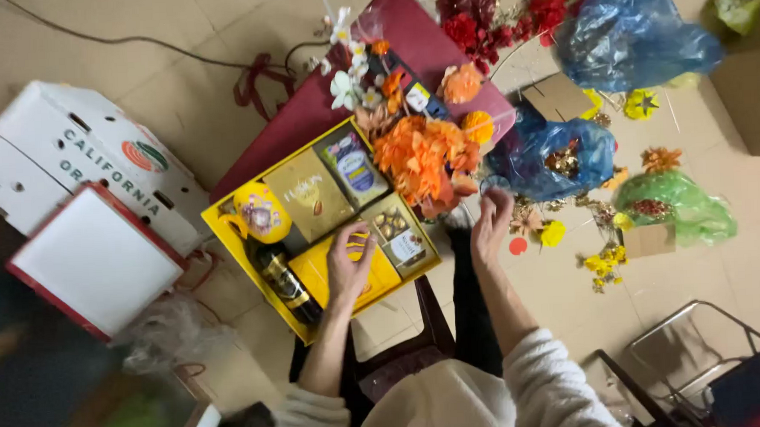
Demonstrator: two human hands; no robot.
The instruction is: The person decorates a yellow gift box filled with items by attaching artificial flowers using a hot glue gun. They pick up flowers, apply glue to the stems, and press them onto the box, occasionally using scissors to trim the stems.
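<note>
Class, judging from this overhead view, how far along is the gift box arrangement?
Done: the yellow gift box already holds a dark bottle, packets and orange flowers. In hand: the left hand rests on the box's contents; the right hand is raised beside the flowers. Left: loose flowers lie on the floor.

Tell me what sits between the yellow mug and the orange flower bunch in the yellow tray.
In the head view, two packets lie between the yellow mug and orange flower bunch: a gold packet and a green-edged pouch.
</note>
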